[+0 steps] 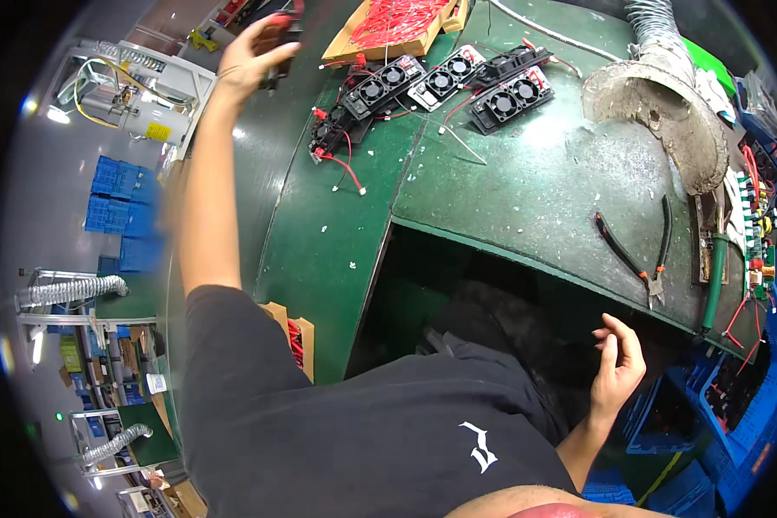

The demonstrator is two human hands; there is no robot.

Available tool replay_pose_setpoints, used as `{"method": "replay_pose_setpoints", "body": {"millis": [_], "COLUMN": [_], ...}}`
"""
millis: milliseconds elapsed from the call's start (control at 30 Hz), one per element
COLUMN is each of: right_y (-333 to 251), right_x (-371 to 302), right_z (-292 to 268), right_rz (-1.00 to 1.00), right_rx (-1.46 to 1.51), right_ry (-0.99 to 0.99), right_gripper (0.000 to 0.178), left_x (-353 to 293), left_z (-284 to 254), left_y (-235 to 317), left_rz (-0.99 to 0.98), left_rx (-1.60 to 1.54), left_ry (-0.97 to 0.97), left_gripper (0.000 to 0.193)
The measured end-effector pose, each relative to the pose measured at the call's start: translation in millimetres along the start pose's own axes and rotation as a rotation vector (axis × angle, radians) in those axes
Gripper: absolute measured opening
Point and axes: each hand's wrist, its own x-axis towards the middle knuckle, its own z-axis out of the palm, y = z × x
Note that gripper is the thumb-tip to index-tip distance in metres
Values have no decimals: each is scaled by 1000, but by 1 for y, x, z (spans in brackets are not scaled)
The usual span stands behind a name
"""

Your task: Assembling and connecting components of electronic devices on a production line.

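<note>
Head view, left hand (249,65) curled around black part (276,76)

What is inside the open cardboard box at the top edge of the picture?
The cardboard box holds a heap of red wires. They cover its bottom, so anything beneath cannot be seen.

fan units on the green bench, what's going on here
A person's left hand is stretched out to the upper left, holding a blurred black part with red on it. The right hand looks empty, loosely curled near the front edge of the bench. Several black fan units with red wires lie grouped toward the back, and pliers lie open nearer the right hand.
</note>
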Motion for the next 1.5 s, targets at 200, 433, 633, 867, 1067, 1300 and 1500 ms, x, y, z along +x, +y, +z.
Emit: {"method": "replay_pose_setpoints", "body": {"millis": [200,433,633,867,1067,1300,1500], "right_y": [-8,-1,0,8,8,2,-4], "right_x": [-5,-17,-17,-17,-26,-36,-19], "right_z": [-1,-18,-14,-20,-29,-20,-3], "right_rz": [-27,31,46,36,36,101,26], "right_rx": [-36,-21,9,7,-39,-30,-37], "right_ry": [5,86,126,87,154,174,57], "right_gripper": [25,25,25,25,24,22,23], "left_x": [22,10,-48,-92,-65,-50,-71], "left_z": [105,96,124,167,154,165,145], "left_y": [-30,-71,-19,-35,-73,-78,-52], "left_rz": [-28,261,-2,216,395,380,305], "left_rx": [300,392,786,744,756,749,797], "left_ry": [-200,-226,-60,75,114,141,51], "left_gripper": [75,83,120,102,97,96,97]}}
